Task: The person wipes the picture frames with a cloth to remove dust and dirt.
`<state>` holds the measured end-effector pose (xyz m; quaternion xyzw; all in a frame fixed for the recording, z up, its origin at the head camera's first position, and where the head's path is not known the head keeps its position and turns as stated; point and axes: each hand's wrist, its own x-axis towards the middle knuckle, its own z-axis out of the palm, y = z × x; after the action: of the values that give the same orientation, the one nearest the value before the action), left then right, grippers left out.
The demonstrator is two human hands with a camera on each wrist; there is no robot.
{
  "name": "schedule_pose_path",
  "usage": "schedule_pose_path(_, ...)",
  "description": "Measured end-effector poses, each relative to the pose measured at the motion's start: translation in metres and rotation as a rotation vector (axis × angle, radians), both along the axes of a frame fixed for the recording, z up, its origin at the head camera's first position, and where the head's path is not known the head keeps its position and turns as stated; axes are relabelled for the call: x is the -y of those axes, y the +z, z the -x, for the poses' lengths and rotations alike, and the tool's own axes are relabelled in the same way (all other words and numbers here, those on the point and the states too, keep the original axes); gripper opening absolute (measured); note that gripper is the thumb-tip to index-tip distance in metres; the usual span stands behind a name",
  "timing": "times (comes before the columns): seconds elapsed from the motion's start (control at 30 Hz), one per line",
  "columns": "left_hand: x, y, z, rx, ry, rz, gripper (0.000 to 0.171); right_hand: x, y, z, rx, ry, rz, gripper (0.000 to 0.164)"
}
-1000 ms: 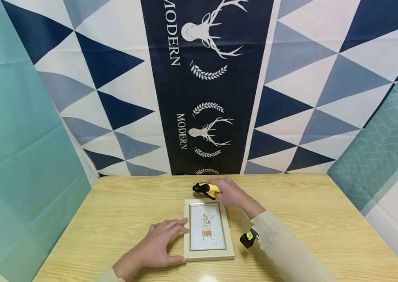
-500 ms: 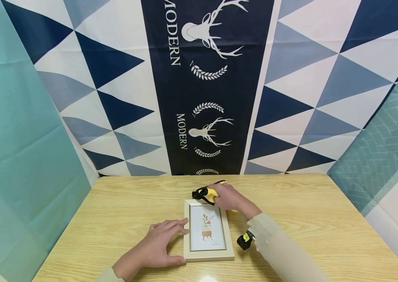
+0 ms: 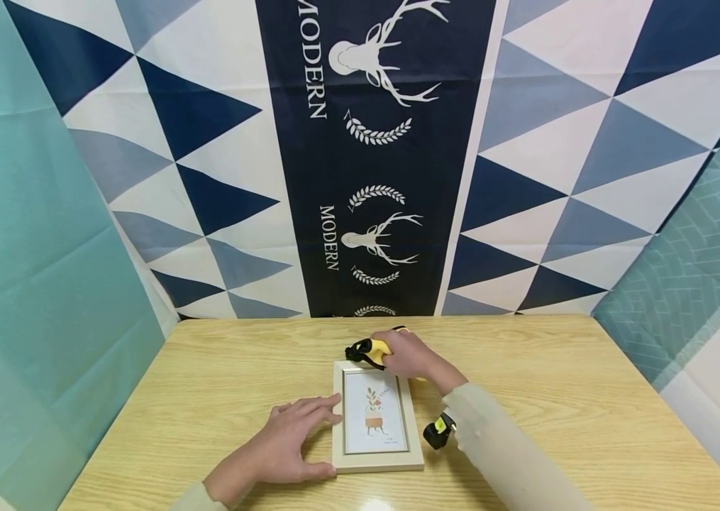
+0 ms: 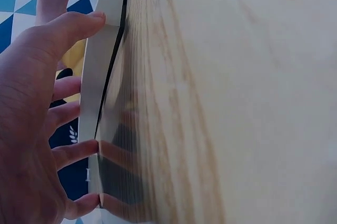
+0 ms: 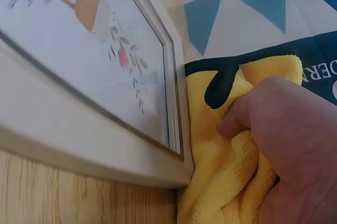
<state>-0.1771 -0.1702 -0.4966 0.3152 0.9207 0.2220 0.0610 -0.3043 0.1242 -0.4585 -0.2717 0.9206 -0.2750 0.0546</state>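
Note:
A cream picture frame (image 3: 379,463), holding a print of a potted plant, lies face up on the wooden table. My left hand (image 3: 289,440) rests against its left side, fingers spread and fairly straight; in the left wrist view the thumb and fingertips touch the frame's edge (image 4: 97,71). At the frame's far edge, my right hand (image 3: 412,353) grips a yellow cloth (image 3: 380,349) with black edging. The right wrist view shows the bunched cloth (image 5: 210,155) against the frame's far border, with a black loop beside the thumb. Part of the cloth is hidden under the hand.
The light wooden table (image 3: 219,376) extends to both sides of the frame. Behind it hangs a patterned cloth backdrop (image 3: 385,163) with triangles and deer heads. A small black wrist camera (image 3: 438,431) sits at the right sleeve, above the table.
My right hand, with the yellow cloth, has shifted slightly nearer to me and onto the frame's far edge, then a little left. The left hand and the frame stay in place.

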Motion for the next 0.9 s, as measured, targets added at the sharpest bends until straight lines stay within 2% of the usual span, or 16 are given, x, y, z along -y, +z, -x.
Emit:
schedule_pose_path(0.27, 0.002, 0.0, -0.001, -0.012, 0.001, 0.007, 0.074, 0.021, 0.0, -0.002, -0.048, 0.018, -0.034, 0.024)
schedule_pose_path(0.3, 0.002, 0.0, -0.001, -0.013, 0.001, 0.007, 0.075, 0.021, -0.011, 0.005, -0.076, 0.041, -0.032, 0.023)
schedule_pose_path(0.53, 0.004, 0.0, -0.002, -0.027, -0.002, 0.01, 0.075, 0.043, -0.014, 0.003, -0.09, 0.062, -0.021, 0.022)
schedule_pose_path(0.57, 0.004, 0.0, -0.002, -0.028, -0.003, 0.01, 0.075, 0.045, -0.021, 0.007, -0.098, 0.07, -0.008, 0.022)
schedule_pose_path(0.63, 0.004, -0.001, -0.002, -0.029, -0.006, 0.005, 0.074, 0.051, -0.024, 0.007, -0.092, 0.073, -0.014, 0.023)
schedule_pose_path(0.73, 0.003, -0.002, -0.001, -0.041, -0.012, 0.001, 0.074, 0.057, -0.023, 0.004, -0.11, 0.069, -0.04, 0.023)
schedule_pose_path(0.8, 0.002, -0.003, 0.0, -0.049, -0.016, 0.001, 0.074, 0.06, -0.008, -0.007, -0.079, 0.046, -0.079, 0.025)
schedule_pose_path(0.9, 0.001, -0.002, 0.0, -0.053, -0.017, 0.008, 0.075, 0.059, -0.007, -0.009, -0.086, 0.048, -0.084, 0.027)
